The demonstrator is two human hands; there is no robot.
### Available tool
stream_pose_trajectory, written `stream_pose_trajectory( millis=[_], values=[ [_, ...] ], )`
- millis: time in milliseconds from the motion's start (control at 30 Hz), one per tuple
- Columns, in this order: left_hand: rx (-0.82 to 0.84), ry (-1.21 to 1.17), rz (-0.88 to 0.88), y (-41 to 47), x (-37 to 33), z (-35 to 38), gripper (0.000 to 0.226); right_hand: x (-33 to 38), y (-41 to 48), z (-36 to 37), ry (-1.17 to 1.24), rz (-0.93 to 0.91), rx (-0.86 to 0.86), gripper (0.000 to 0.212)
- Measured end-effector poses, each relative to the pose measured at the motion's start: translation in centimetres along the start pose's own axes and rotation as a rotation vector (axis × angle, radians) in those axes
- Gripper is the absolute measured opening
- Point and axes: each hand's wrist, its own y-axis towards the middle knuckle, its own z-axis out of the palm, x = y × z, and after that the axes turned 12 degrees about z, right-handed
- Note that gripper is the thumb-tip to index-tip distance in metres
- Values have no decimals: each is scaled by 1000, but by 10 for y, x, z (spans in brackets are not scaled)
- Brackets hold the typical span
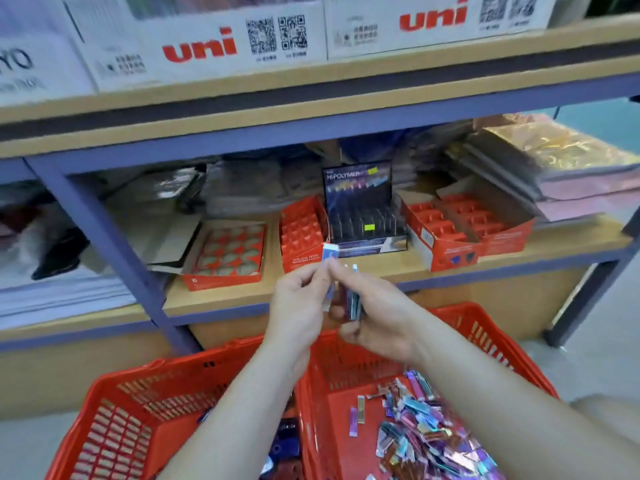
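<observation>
One lead case [328,256] is pinched by the left hand [299,303]; a bundle of cases [352,301] is clasped in the curled right hand [379,318]. Ends should be kept aligned, with the work held over the basket [460,311].

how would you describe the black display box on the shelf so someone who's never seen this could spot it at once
Find the lower wooden shelf of the blue metal rack, just beyond the two red baskets. Near its middle, between open red cartons, stands the display box. It is the only black one, with an upright back card reading HI POLYMER and a yellow sticker.
</observation>
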Motion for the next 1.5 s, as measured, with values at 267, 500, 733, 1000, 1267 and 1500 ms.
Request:
stream_pose_trajectory(
  millis=[267, 500, 733, 1000, 1267, 1500],
  values=[
    [-47, 52, -93, 58, 13, 14, 12, 36, 25, -36, -114, -22, -90, 26],
    [209, 745, 49, 120, 71, 11, 43, 72, 86, -75, -391, -146, -482, 18],
    [138, 1127, 220, 145, 105, -12, 60, 95, 160, -99, -1309, -231, -863, 45],
    [131, 730, 177, 142, 103, -18, 43, 73, 135, -90, -1509, -287, -912, 21],
    [6, 37, -123, 128, 95, -14, 13, 51, 91, -70, -1522, -242, -832, 17],
    [16, 101, -17, 157, 72, -7, 13, 58, 84, -78, -1180, -224, -660, 19]
  ],
)
